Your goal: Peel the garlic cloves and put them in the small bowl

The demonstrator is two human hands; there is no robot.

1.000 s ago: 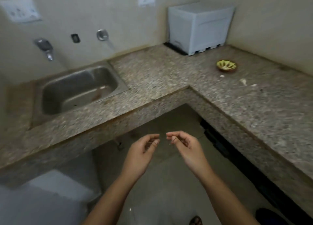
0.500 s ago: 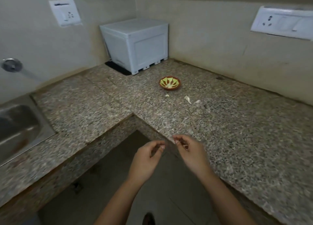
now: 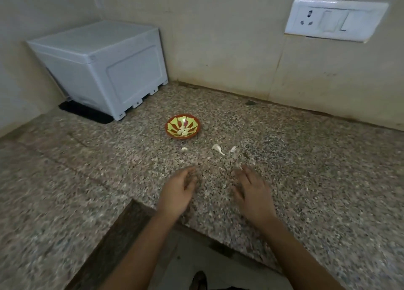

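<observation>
Two hands are being held low over a speckled counter (image 3: 306, 180), at centre frame. The right hand (image 3: 251, 191) is being held open, fingers spread and relaxed, gripping nothing. The left hand (image 3: 179, 191) is being shown with fingers curled under; blur is hiding whether anything is being pinched. One clove (image 3: 217, 148) is lying just above them, between the two, seemingly nearer the right fingertips. Its long axis is running from upper left to lower right, thin tail pointing lower right. A smaller piece (image 3: 232, 149) is lying just right of it. The bowl (image 3: 168, 123), with pale cloves (image 3: 183, 132) inside, is sitting further up and left.
</observation>
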